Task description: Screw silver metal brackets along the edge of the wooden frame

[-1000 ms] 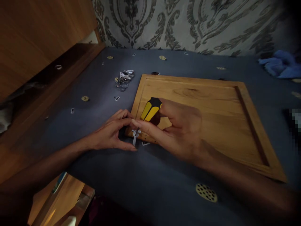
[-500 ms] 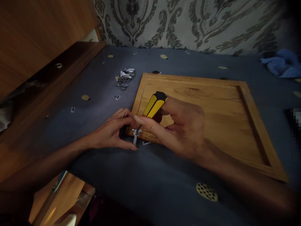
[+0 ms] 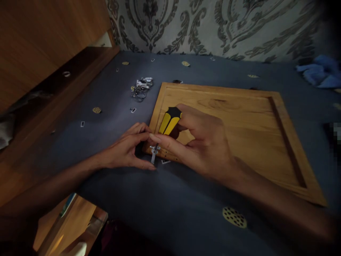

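Observation:
A wooden panel (image 3: 229,135) with a raised frame lies on the blue patterned cloth. At its near left corner sits a small metal hinge (image 3: 153,153), its arm sticking out past the panel's edge. My right hand (image 3: 205,142) is closed round a yellow and black screwdriver (image 3: 170,121), whose shaft slants down to the hinge. My left hand (image 3: 130,147) lies at the hinge's left, thumb at the end of the hinge arm and fingers by the screwdriver shaft. Small dark holes show in the panel's edge beside the hinge.
Several metal hinges (image 3: 144,85) lie in a pile behind the panel's left corner. A screw (image 3: 132,109) rests nearer. A blue cloth (image 3: 319,72) lies at the back right. A wooden cabinet (image 3: 53,39) stands on the left, the patterned wall behind.
The screwdriver handle and my right hand have shifted a little left and down, and the screwdriver is more upright. My left hand has hardly moved.

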`<action>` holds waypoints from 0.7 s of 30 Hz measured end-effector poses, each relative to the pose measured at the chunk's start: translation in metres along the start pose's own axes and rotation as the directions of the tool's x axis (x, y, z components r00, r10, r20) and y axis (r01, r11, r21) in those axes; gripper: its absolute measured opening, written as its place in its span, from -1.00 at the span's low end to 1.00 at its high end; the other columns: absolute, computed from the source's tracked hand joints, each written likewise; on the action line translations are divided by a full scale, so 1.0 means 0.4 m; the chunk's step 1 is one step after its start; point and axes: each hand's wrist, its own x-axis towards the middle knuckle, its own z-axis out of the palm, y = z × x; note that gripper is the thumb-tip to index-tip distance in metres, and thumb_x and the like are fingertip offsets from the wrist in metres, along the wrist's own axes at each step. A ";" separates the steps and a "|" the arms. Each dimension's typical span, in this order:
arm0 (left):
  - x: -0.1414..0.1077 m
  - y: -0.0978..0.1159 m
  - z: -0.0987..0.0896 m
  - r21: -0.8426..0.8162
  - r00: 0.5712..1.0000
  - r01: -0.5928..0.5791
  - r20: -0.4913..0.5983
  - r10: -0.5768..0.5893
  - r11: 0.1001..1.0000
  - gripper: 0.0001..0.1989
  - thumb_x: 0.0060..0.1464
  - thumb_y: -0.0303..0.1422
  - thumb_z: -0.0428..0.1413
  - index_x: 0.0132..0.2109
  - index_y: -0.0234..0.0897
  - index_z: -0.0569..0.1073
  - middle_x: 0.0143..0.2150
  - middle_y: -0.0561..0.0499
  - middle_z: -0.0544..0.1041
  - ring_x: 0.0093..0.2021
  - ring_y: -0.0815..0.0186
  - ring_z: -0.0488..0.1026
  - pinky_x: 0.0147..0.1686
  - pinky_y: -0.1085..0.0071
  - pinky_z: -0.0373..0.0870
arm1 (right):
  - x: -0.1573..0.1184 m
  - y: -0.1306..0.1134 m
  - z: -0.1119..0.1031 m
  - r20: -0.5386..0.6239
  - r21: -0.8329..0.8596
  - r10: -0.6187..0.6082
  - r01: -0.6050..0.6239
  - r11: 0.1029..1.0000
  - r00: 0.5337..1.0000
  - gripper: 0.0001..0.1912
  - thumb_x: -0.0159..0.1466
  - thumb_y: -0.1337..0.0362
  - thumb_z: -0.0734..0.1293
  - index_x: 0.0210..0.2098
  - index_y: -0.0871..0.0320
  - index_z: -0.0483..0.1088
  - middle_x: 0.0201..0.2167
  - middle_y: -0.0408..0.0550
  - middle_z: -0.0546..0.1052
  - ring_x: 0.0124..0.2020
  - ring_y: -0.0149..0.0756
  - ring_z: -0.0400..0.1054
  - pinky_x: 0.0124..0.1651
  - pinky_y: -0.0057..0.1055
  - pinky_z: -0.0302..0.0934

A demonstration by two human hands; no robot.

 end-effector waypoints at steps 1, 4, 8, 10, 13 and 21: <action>0.000 -0.001 0.000 -0.001 1.000 -0.006 -0.001 0.006 1.000 -0.46 0.12 0.10 0.42 0.05 -0.17 0.57 0.03 -0.09 0.51 0.12 -0.01 0.43 0.15 0.05 0.44 | 0.002 0.000 -0.001 0.021 0.052 0.024 -0.025 0.998 1.000 -0.84 0.45 0.17 0.47 -0.24 0.07 0.48 -0.34 -0.15 0.57 -0.41 -0.34 0.46 -0.37 -0.36 0.38; -0.001 -0.005 0.003 -0.004 1.000 -0.018 -0.010 0.018 1.000 -0.44 0.10 0.11 0.43 0.04 -0.17 0.57 0.03 -0.09 0.52 0.12 -0.02 0.43 0.16 0.04 0.44 | 0.009 -0.006 -0.012 0.144 0.204 0.145 -0.173 0.964 0.979 -0.85 0.44 0.15 0.45 -0.12 0.07 0.49 -0.30 -0.14 0.64 -0.34 -0.28 0.56 -0.39 -0.36 0.43; -0.002 -0.005 0.004 0.000 1.000 -0.017 -0.026 0.017 1.000 -0.45 0.08 0.14 0.43 -0.02 -0.17 0.57 0.05 -0.09 0.52 0.14 -0.02 0.43 0.17 0.04 0.44 | 0.024 -0.020 -0.039 0.306 0.335 0.228 -0.328 0.883 0.924 -0.84 0.44 0.13 0.45 -0.24 0.03 0.50 -0.32 -0.18 0.64 -0.31 -0.28 0.61 -0.42 -0.41 0.43; -0.003 -0.003 0.003 0.001 0.999 -0.021 -0.024 0.021 1.000 -0.46 0.09 0.14 0.43 -0.05 -0.17 0.56 0.06 -0.08 0.52 0.14 -0.01 0.44 0.17 0.06 0.44 | 0.028 -0.022 -0.047 0.346 0.370 0.223 -0.351 0.860 0.911 -0.79 0.43 0.10 0.48 -0.30 0.02 0.51 -0.34 -0.19 0.66 -0.34 -0.29 0.61 -0.44 -0.42 0.42; -0.002 0.001 0.002 -0.009 1.000 -0.010 -0.016 0.010 1.000 -0.46 0.10 0.13 0.43 -0.04 -0.17 0.55 0.08 -0.08 0.52 0.16 -0.01 0.44 0.21 0.04 0.43 | 0.024 -0.019 -0.043 0.246 0.277 0.199 -0.266 0.923 0.949 -0.71 0.41 0.02 0.51 -0.36 0.00 0.49 -0.43 -0.22 0.63 -0.42 -0.30 0.56 -0.43 -0.35 0.41; -0.001 0.000 0.003 0.005 1.000 -0.016 -0.015 0.016 1.000 -0.44 0.13 0.14 0.40 -0.01 -0.20 0.55 0.02 -0.08 0.51 0.09 0.01 0.43 0.12 0.08 0.43 | -0.009 -0.027 -0.007 -0.057 0.065 0.170 -0.166 0.984 0.984 -0.62 0.31 0.07 0.59 -0.42 -0.05 0.33 -0.49 -0.24 0.51 -0.49 -0.25 0.40 -0.42 -0.21 0.32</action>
